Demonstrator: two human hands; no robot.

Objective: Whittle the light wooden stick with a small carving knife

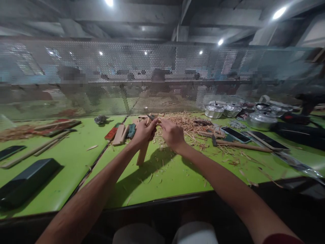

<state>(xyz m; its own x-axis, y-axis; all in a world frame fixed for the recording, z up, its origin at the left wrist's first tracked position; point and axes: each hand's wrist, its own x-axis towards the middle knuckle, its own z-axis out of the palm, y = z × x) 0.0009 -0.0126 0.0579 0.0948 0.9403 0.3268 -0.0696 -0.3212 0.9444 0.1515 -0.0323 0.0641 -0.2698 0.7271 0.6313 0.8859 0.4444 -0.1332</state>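
My left hand (143, 133) is closed around a light wooden stick (142, 155) that stands tilted with its lower end on the green table (167, 176). A small dark blade (150, 117) shows just above the left fingers, at the top of the stick. My right hand (172, 135) is closed right beside the left, its fingers pinched at the stick's upper end; what they grip is hidden. A heap of wood shavings (182, 122) lies just behind both hands.
Flat wood pieces and a red block (117, 133) lie left of my hands. Dark phones (236, 134), a hammer (228, 142) and metal pots (261, 119) sit to the right. Dark slabs (27, 181) rest at the near left. A perforated metal screen (162, 78) closes off the table's far side.
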